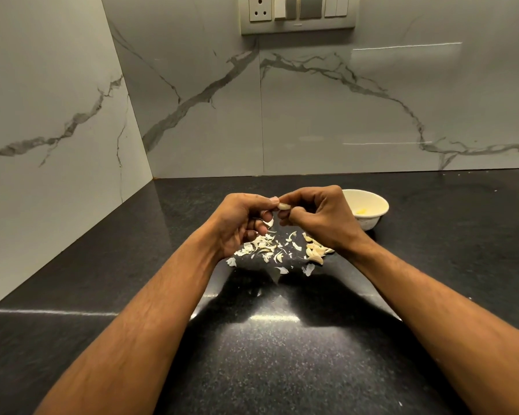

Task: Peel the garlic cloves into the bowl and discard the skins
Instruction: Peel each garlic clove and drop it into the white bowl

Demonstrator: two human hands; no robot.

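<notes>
Both hands are raised over the black counter (pixel 282 354). My right hand (pixel 318 218) pinches a pale garlic clove (pixel 284 206) between thumb and fingers. My left hand (pixel 246 220) touches the clove's left end with its thumb tip and holds a curl of skin (pixel 269 223) in its lower fingers. Below the hands lie scattered skins (pixel 264 250) and a small heap of unpeeled cloves (pixel 315 251). A white bowl (pixel 372 202) stands right of my right hand, with something yellowish inside it.
Marble-patterned walls close the counter at the back and on the left, meeting in a corner. A switch and socket panel (pixel 298 12) is mounted high on the back wall. A few skin specks lie on the counter near the back wall.
</notes>
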